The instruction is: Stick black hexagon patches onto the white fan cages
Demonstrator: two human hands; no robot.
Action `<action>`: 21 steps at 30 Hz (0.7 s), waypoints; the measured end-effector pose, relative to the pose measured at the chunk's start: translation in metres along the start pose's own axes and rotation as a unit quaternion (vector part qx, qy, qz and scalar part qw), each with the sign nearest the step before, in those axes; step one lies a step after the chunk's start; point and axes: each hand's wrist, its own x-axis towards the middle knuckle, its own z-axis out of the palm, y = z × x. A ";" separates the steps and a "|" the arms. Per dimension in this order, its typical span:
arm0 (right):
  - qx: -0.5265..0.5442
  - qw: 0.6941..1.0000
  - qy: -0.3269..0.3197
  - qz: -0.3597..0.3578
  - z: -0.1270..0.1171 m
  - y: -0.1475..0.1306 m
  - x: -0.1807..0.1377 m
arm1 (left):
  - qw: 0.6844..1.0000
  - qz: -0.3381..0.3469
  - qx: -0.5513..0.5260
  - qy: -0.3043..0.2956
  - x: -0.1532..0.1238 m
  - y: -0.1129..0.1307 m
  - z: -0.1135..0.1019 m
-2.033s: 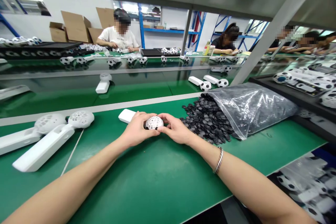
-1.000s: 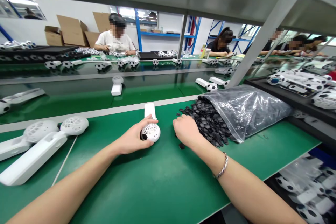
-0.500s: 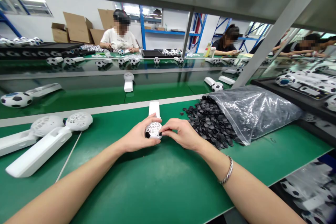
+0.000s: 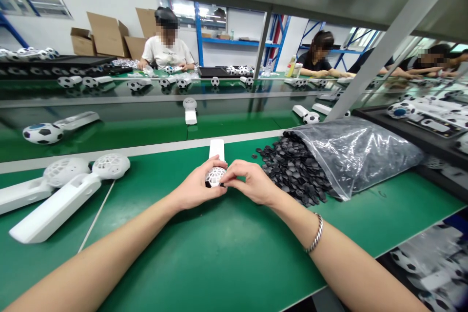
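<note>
My left hand [image 4: 193, 186] is wrapped round the round head of a white handheld fan [image 4: 216, 174], patterned like a football with an open grille on top. Its handle points away from me over the green bench. Thumb and forefinger of my right hand [image 4: 250, 183] are pinched at the head's right side, on a small black piece [image 4: 222, 185] that is mostly covered by the fingertips. Right of my hands, a heap of black plastic pieces [image 4: 298, 170] spills from a clear plastic bag [image 4: 365, 156]. Two more white fans [image 4: 60, 204] lie at the left.
Beyond the bench's pale edge runs a glossy green conveyor [image 4: 146, 124] carrying several football fans. A slanted metal post [image 4: 387, 44] rises behind the bag. At right stands a black tray [image 4: 376, 117] of fans. Several co-workers sit across the line.
On the conveyor, the fans near me have shifted right. My right fingers stay pinched at the fan head, and the black piece there now shows less.
</note>
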 end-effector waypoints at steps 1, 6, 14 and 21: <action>0.022 1.000 0.002 0.018 0.000 0.001 0.000 | 1.000 0.002 -0.007 0.002 0.001 0.000 0.001; 0.116 0.987 0.018 0.111 0.005 0.009 0.003 | 0.998 -0.010 -0.054 0.020 0.002 -0.004 0.005; -0.317 0.929 0.041 0.188 -0.022 0.043 0.006 | 0.999 -0.005 0.036 0.026 -0.001 -0.003 0.007; -0.454 0.863 -0.010 0.221 -0.025 0.042 0.001 | 0.995 -0.048 0.062 0.057 -0.003 0.003 0.004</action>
